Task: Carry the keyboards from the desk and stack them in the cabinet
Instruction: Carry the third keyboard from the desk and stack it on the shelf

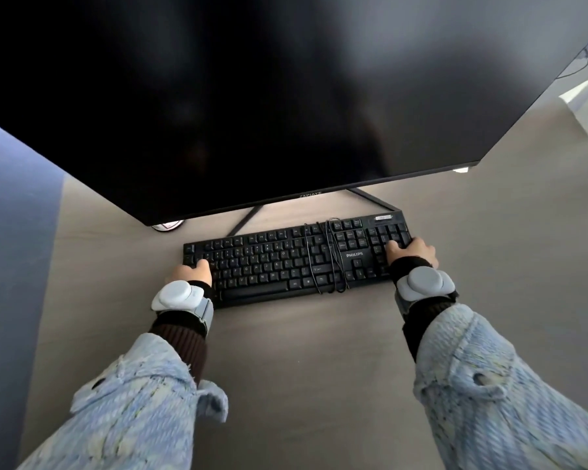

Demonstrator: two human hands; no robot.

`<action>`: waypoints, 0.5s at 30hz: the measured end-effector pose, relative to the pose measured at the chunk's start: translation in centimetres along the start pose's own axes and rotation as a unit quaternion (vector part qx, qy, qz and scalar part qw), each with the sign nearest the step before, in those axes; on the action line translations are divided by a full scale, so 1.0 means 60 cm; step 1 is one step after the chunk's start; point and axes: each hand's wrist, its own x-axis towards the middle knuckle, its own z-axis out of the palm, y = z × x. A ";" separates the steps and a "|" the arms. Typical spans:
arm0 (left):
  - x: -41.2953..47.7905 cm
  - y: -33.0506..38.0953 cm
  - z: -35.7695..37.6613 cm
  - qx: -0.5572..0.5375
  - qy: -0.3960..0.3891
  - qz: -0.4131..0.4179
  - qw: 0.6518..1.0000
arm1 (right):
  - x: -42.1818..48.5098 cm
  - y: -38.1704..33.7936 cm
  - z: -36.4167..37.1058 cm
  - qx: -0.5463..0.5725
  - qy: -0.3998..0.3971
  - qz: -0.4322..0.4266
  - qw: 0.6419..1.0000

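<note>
Left hand (pixel 190 271): thumb on the keys, fingers curled round the left end of the keyboard (pixel 286 262) (tips hidden). Right hand (pixel 411 254): same grip at the right end, thumb on the number pad. The keyboard lies on the desk (pixel 302 351), its cable (pixel 330 256) wound round it, just in front of the monitor (pixel 218 96).

Arms stretched forward, left hand (pixel 190 273) and right hand (pixel 414 253) each curled in a grip.
</note>
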 end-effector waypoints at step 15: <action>-0.107 -0.193 -0.155 -0.161 0.080 -0.044 0.983 | -0.176 -0.003 -0.038 0.045 -0.013 -0.125 0.991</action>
